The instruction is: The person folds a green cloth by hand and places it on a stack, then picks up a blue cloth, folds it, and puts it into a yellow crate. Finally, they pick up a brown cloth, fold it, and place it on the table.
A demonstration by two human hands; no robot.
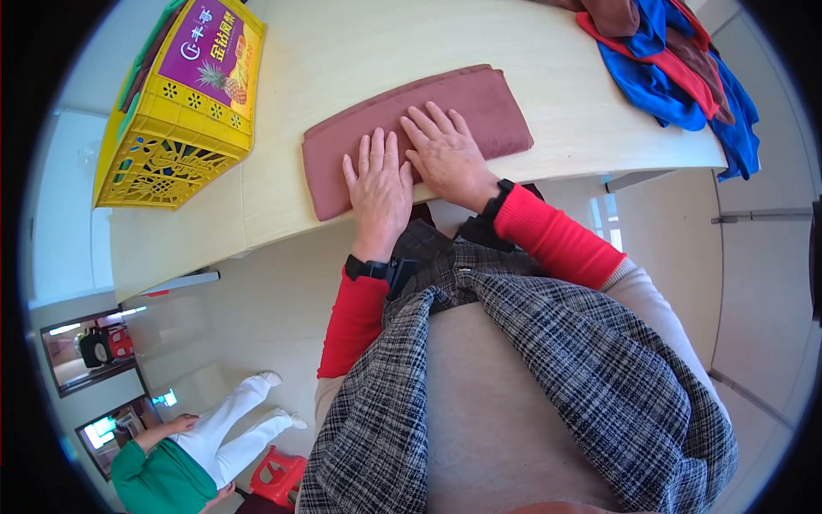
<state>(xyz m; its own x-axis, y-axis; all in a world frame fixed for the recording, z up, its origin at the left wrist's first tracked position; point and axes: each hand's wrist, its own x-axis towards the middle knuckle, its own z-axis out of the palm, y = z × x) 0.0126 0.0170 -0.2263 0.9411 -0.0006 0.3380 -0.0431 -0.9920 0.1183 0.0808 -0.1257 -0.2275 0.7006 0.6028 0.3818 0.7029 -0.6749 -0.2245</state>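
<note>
A folded mauve-brown cloth (338, 141) lies flat on the pale table in front of me, its long side toward my body. My left hand (379, 184) rests on its near part, palm down with the fingers stretched out. Just to the right, my right hand (447, 158) lies flat on the same cloth, fingers spread and pointing away to the left. The two hands are close together, thumbs near each other. Neither one grips the fabric. What is under the palms is hidden.
A yellow plastic crate (184, 128) with fabric inside stands at the table's left. Blue, red and brown cloths (664, 68) are heaped at the far right, hanging over the edge of the table (591, 128). A person in green (167, 471) and a red stool (278, 475) are at lower left.
</note>
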